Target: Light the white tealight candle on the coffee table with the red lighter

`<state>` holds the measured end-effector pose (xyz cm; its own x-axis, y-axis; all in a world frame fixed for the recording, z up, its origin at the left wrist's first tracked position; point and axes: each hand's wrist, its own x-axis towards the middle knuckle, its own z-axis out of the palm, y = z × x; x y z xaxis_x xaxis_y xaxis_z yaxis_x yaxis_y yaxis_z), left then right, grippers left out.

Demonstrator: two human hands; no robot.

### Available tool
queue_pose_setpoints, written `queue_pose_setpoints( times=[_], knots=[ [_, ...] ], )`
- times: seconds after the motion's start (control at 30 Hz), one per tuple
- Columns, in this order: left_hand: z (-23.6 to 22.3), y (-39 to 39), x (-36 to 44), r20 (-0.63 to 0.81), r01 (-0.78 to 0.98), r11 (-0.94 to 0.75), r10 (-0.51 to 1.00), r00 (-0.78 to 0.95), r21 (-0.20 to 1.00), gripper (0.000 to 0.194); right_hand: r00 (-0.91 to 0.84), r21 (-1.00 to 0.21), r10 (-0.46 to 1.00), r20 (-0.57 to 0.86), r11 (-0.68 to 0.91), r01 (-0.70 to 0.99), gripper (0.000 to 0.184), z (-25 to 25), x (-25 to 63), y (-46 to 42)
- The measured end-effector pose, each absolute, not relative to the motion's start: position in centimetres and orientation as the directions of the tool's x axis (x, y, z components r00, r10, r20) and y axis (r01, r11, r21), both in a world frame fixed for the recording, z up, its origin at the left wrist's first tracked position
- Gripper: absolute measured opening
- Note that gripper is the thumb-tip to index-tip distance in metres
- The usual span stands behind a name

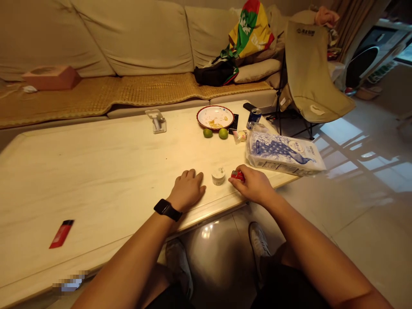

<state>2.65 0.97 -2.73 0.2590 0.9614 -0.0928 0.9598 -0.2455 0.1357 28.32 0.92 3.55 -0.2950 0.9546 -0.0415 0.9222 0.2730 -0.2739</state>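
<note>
My right hand (254, 182) is closed around a red lighter (237, 175), whose metal top points left. Just left of the lighter, a small round white tub (218, 177) stands on the table; it looks like a candle, but its top is too small to make out. My left hand (189, 189) rests palm down on the tabletop to the left of the tub, fingers stretched out and holding nothing. A black watch (168, 209) is on that wrist.
On the pale table (106, 171) are a red flat piece with a black end (62, 234), a white stand (156, 122), a plate (201, 118) with food scraps, two green limes (223, 133), a blue can (254, 116) and a wrapped tissue pack (285, 150). A sofa (148, 34) stands behind.
</note>
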Motion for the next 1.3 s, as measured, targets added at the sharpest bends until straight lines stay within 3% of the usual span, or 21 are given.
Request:
queue_pose_setpoints(
  times=[0.37, 0.87, 1.3],
  knots=[
    [-2.7, 1.0, 3.0, -0.119, 0.964, -0.233, 0.961, 0.248, 0.125, 0.035, -0.187, -0.197, 0.98, -0.07, 0.17, 0.966, 0.05, 3.3, 27.4, 1.8],
    [-2.9, 0.7, 2.7, -0.084, 0.958, -0.255, 0.96, 0.267, 0.13, 0.038, -0.251, -0.148, 0.96, -0.128, 0.232, 0.961, 0.056, 3.2, 24.8, 3.1],
    [-2.8, 0.6, 2.7, -0.097, 0.955, -0.25, 0.959, 0.267, 0.16, 0.04, -0.213, -0.171, 0.976, -0.048, 0.202, 0.964, 0.056, 3.1, 25.8, 3.3]
  ],
)
